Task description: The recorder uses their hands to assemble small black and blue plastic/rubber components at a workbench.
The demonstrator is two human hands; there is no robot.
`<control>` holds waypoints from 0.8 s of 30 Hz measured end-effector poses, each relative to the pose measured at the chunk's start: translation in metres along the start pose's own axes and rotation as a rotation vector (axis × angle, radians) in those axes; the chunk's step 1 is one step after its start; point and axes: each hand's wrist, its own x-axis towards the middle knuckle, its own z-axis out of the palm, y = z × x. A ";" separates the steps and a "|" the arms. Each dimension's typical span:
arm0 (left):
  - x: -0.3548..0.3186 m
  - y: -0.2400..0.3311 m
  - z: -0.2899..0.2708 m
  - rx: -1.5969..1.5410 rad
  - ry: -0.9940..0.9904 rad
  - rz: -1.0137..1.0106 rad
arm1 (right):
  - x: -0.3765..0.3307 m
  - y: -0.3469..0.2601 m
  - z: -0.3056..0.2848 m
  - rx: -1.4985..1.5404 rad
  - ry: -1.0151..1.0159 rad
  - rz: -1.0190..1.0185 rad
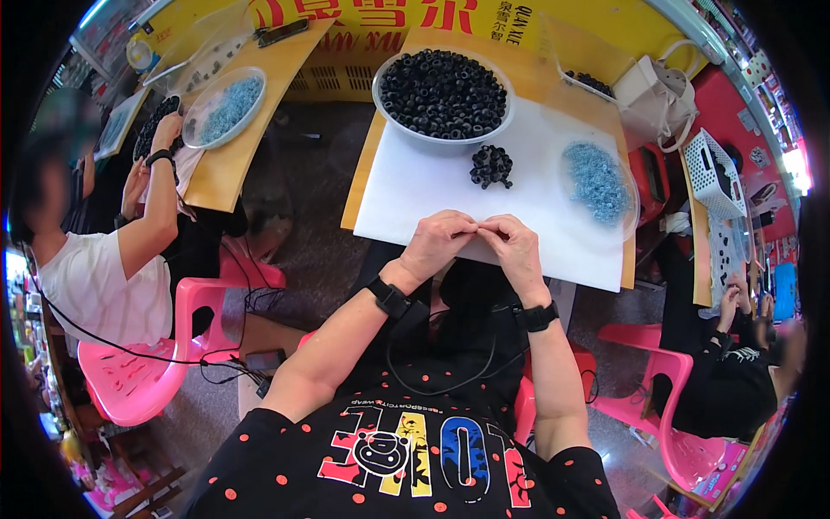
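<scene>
Both hands, left hand [439,242] and right hand [516,246], pinch something tiny, hidden.

A yellow banner sign [380,22] with red characters stretches behind the far tables.

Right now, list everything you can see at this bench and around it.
white sheet: one, white, covering the table top
bowl: one, pale, far side, full of black rings
black rings: small loose pile, middle of the sheet
clear dish: one, right, holding blue pieces
basket: one, white, far right
pink chairs: several, both sides
co-workers: one left, one right, seated
left hand: fingertips pinched at the sheet's near edge; what they hold is too small to tell
right hand: meeting the left
</scene>
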 end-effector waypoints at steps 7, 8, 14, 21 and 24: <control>0.002 -0.005 0.002 0.085 -0.011 0.070 | 0.002 0.009 0.004 -0.038 0.020 -0.068; 0.002 -0.005 0.003 0.089 -0.013 0.066 | 0.001 0.007 0.003 -0.056 0.019 -0.072; 0.005 -0.007 0.001 0.104 -0.047 0.055 | 0.001 0.013 0.008 -0.089 0.050 -0.110; 0.005 -0.004 0.000 0.133 -0.073 0.031 | 0.000 0.016 0.010 -0.126 0.054 -0.133; 0.004 -0.006 0.001 0.150 -0.082 0.060 | 0.000 0.014 0.011 -0.193 0.040 -0.181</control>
